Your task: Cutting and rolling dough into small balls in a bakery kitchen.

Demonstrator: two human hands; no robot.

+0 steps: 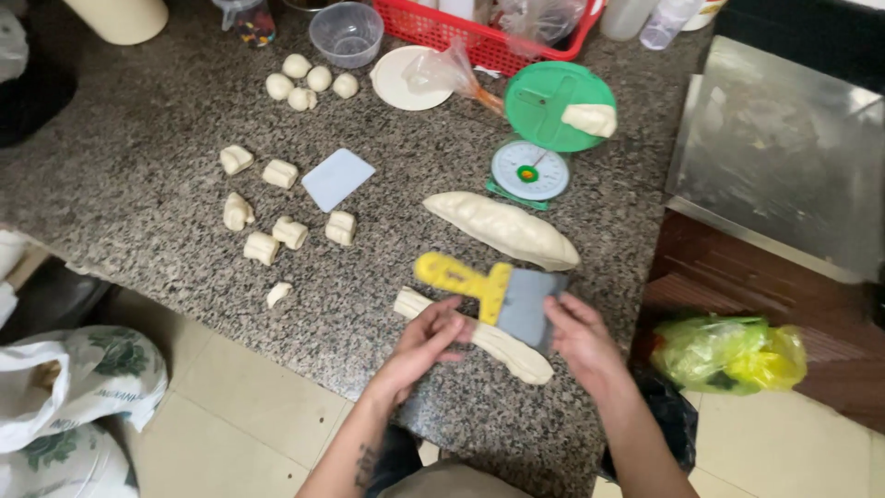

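Both hands work at the near edge of the counter (166, 166). Left hand (426, 343) lies curled over the middle of a dough strip (502, 348), fingers pressing its top. Right hand (579, 330) pinches the grey blade of a scraper (502, 293) by its right edge, with the yellow handle pointing away to the left; the blade's lower edge rests across the strip.

That strip runs slantwise, its left end (406, 302) free on the stone, its right end close to the counter's front lip, with floor tiles directly below. Just beyond the scraper lies a long loaf (502, 229), near but apart from it. Behind the loaf stands a scale (530, 171) with a green pan (553, 103) holding a dough lump (590, 118).

To the left, well apart, open stone separates the hands from cut pieces (277, 235) and a blue card (337, 179); one small piece (278, 293) sits close to the front edge. Farther back are round balls (309, 81), a clear bowl (347, 33) and a red basket (479, 41). On the right, the counter ends at a metal tray (784, 148), leaving little room on that side.
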